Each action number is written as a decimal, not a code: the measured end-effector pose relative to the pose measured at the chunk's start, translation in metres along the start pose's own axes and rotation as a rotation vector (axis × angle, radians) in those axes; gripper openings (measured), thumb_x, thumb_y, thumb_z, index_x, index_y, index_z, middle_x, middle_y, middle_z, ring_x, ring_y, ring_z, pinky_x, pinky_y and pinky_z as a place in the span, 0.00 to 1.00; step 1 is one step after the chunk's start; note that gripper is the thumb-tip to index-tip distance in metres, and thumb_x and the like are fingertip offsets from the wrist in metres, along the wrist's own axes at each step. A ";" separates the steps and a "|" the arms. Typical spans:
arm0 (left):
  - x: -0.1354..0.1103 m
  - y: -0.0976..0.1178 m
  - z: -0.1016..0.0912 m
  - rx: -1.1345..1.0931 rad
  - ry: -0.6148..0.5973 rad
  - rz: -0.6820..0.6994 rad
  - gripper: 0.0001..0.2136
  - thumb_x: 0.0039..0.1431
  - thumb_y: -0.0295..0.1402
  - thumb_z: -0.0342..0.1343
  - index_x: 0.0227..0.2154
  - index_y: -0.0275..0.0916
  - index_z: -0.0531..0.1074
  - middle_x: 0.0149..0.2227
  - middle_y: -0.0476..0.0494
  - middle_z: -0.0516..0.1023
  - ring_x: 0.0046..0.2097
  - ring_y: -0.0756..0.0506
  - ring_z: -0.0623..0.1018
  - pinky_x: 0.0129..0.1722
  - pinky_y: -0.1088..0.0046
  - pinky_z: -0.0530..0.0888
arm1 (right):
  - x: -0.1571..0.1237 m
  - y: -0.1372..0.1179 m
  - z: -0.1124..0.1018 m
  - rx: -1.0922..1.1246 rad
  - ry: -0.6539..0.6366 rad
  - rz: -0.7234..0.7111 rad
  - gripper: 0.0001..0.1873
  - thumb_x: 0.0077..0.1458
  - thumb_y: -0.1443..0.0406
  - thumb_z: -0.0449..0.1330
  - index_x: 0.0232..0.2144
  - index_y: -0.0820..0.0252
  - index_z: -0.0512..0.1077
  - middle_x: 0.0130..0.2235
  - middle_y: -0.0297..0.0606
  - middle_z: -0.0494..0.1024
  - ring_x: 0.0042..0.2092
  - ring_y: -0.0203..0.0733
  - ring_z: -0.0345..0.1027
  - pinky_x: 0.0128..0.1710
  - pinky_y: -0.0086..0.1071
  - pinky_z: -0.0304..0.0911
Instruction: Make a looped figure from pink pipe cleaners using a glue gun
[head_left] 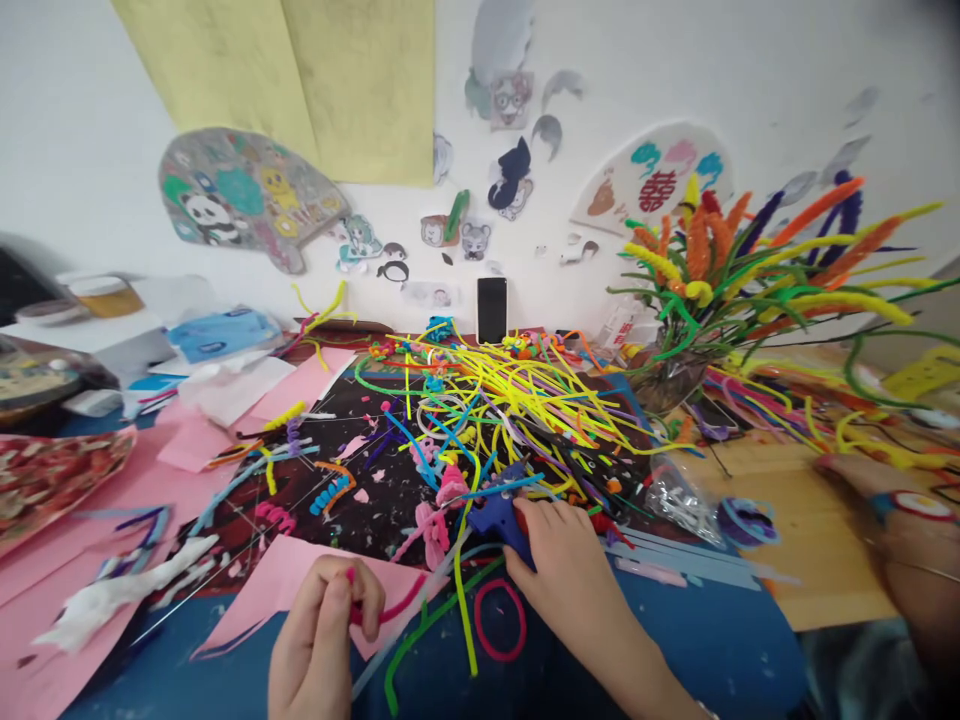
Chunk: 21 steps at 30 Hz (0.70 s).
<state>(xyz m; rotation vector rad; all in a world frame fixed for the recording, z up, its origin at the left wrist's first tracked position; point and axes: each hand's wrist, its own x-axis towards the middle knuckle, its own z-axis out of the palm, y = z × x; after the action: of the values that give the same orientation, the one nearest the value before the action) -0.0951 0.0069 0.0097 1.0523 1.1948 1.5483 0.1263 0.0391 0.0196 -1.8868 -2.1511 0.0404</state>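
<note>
At the bottom centre, my left hand point(328, 632) is closed around a magenta pipe cleaner point(403, 603), whose free end points right. My right hand point(568, 562) wraps the handle of a blue hot glue gun point(491, 517), its fingers partly hiding it. A whitish stick trails from the glue gun down toward the left hand. Close by lie a pink pipe-cleaner figure point(433, 537), a magenta ring point(500, 622), a branched green pipe cleaner point(431, 628) and a long yellow one point(460, 600). Pink paper point(289, 575) lies behind the left hand.
Loose yellow pipe cleaners point(517, 385) pile up mid-table. At the right stands a glass vase point(664, 385) of pipe-cleaner flowers point(750, 260). A phone point(492, 310) leans against the wall. Another person's arm point(919, 550) rests at the right. White crumpled material point(112, 605) lies left.
</note>
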 end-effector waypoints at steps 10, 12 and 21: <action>0.020 0.032 -0.012 -0.396 0.304 -0.002 0.19 0.50 0.43 0.67 0.22 0.40 0.62 0.17 0.56 0.60 0.21 0.52 0.60 0.25 0.77 0.68 | 0.015 0.006 -0.016 0.692 0.052 0.229 0.25 0.57 0.56 0.54 0.53 0.62 0.69 0.49 0.48 0.77 0.40 0.49 0.74 0.42 0.45 0.70; 0.023 0.037 -0.012 -0.454 0.340 -0.065 0.22 0.45 0.44 0.69 0.20 0.39 0.61 0.16 0.57 0.59 0.20 0.52 0.58 0.22 0.78 0.67 | 0.014 0.006 -0.013 0.915 0.056 0.301 0.27 0.55 0.53 0.57 0.53 0.62 0.69 0.47 0.47 0.77 0.37 0.46 0.74 0.36 0.41 0.70; 0.018 0.041 -0.004 -0.490 0.337 -0.242 0.24 0.39 0.45 0.73 0.20 0.39 0.61 0.16 0.57 0.58 0.18 0.55 0.56 0.15 0.80 0.63 | -0.017 0.012 -0.006 1.810 0.471 0.646 0.14 0.47 0.55 0.64 0.32 0.58 0.75 0.26 0.33 0.76 0.24 0.36 0.64 0.23 0.30 0.62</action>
<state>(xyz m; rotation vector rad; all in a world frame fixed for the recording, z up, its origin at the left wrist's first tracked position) -0.1093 0.0174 0.0505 0.3242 1.0338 1.7421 0.1408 0.0233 0.0197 -1.0121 -0.4250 1.0721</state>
